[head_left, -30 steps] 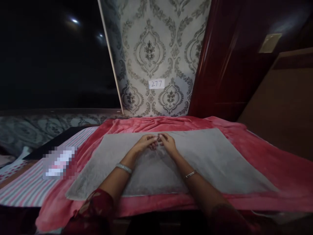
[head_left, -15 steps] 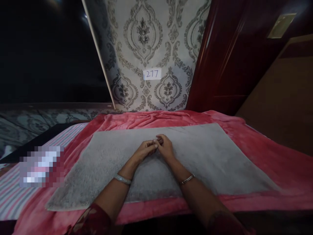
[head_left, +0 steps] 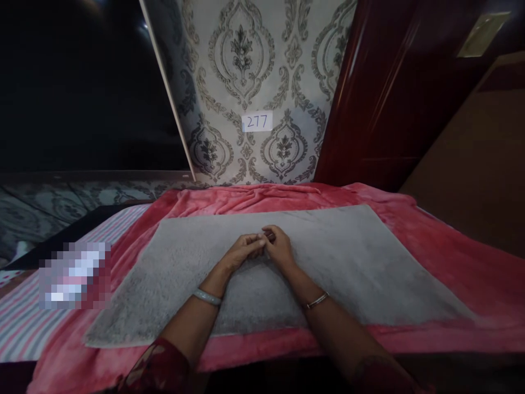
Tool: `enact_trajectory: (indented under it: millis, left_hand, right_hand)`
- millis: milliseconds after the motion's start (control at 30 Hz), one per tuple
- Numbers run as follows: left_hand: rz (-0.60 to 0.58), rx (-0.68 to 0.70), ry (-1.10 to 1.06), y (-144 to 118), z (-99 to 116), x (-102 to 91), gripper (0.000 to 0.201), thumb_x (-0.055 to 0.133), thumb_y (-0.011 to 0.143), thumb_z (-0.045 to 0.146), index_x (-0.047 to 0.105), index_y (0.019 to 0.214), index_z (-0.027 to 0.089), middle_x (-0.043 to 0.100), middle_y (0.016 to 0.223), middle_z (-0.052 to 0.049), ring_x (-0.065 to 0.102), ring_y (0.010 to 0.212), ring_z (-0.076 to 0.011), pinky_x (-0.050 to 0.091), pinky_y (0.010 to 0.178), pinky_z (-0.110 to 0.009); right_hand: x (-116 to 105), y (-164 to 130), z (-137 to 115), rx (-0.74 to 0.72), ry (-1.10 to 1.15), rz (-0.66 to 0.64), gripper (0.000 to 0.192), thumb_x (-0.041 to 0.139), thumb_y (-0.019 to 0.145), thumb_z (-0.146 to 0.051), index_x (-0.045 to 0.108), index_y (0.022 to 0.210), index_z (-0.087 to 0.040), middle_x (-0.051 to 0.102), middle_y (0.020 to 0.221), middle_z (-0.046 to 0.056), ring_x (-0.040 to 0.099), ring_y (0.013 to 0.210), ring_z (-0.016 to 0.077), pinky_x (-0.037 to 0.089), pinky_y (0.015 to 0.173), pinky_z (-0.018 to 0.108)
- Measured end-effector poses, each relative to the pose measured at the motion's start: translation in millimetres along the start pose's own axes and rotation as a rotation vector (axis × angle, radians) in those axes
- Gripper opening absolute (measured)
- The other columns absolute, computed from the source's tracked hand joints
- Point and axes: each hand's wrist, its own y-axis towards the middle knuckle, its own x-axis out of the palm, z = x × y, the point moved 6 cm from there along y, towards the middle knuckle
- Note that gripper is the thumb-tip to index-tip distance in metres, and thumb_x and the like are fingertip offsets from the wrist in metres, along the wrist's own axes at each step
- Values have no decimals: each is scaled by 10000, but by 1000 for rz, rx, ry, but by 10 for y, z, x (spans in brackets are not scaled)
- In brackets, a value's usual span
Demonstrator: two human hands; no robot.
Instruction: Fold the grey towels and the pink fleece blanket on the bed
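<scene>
In the head view, the left hand [head_left: 243,251] and the right hand [head_left: 279,246] of the person were together above the middle of a grey mat [head_left: 348,262], with their fingertips meeting and the fingers curled inward. The thumb of the left hand lay near its bent fingers, while the thumb of the right hand was difficult to see. Whether either hand was closed firmly, or had some small thing pinched between the fingers, I could not tell. The grey mat was spread flat, its long side across the view, and it lay on top of a pink blanket [head_left: 430,241], which showed on all sides of it and was wrinkled along the far edge. The left wrist wore a pale bracelet [head_left: 207,296], and the right wrist a thin metal bracelet [head_left: 318,300]. At the left, a striped cloth [head_left: 24,323] lay beside the blanket, and a pixelated patch covered a part of both. Behind, a patterned wall [head_left: 241,60] carried a white label [head_left: 257,121] with the number 277, between a dark screen [head_left: 82,98] at the left and a dark red panel [head_left: 365,126] at the right.
</scene>
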Motion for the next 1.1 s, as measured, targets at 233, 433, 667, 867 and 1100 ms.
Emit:
enact_trajectory:
  millis: [233,433,667,867,1100]
  left_hand:
    - [-25,9,27,-5,28,15,453,755,690,564,634,795,141,569,672,11,396,546,-76,252,526,-229]
    - [-16,14,55,-22,34,11,450,742,714,568,632,786,137,526,633,24,386,538,-81,238,526,-238]
    - [-46,14,29,-9,20,21,461,761,680,562,632,800,136,585,687,1,412,560,-87,272,543,-237]
    - [-13,6,39,-28,29,12,468,742,722,582,622,794,135,548,654,15,383,544,-80,237,527,-236]
    - [-61,4,27,-11,25,28,461,787,658,548,622,796,140,590,691,3,411,555,-84,267,541,-234]
  right_hand:
    - [-1,4,34,42,4,6,234,631,785,-402,672,916,-212,698,852,50,652,813,213,531,757,340]
    - [-3,-4,7,20,21,-7,230,621,794,-423,669,893,-221,701,855,49,652,814,217,520,756,343]
    - [-11,-13,21,43,15,2,256,634,788,-442,673,913,-222,703,874,47,647,805,210,517,753,338]
    - [-12,-10,-15,8,-2,-8,237,617,775,-409,671,893,-211,682,847,55,641,786,211,517,711,326]
    - [-29,-17,-2,38,-2,18,262,629,782,-443,678,903,-216,702,875,50,638,779,203,522,754,338]
